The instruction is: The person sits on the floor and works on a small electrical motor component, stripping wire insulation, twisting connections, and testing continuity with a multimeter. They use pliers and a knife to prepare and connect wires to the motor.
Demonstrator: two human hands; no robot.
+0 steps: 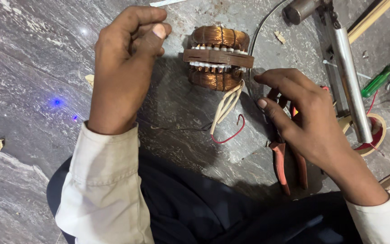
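Note:
A motor stator with copper windings and a brown core lies on the grey marble floor. Cream leads and a red wire trail from its near side. My left hand hovers just left of the stator, thumb pressed to the curled fingers; I see nothing in the pinch. My right hand lies to the stator's right, over the head of red-handled pliers, fingers curled around it. The pliers' handles stick out toward me.
A shiny metal tube lies at the right, one end over a roll of tape. A green-handled screwdriver sits further right. A thin grey wire curves past the stator. My dark-clothed legs fill the bottom.

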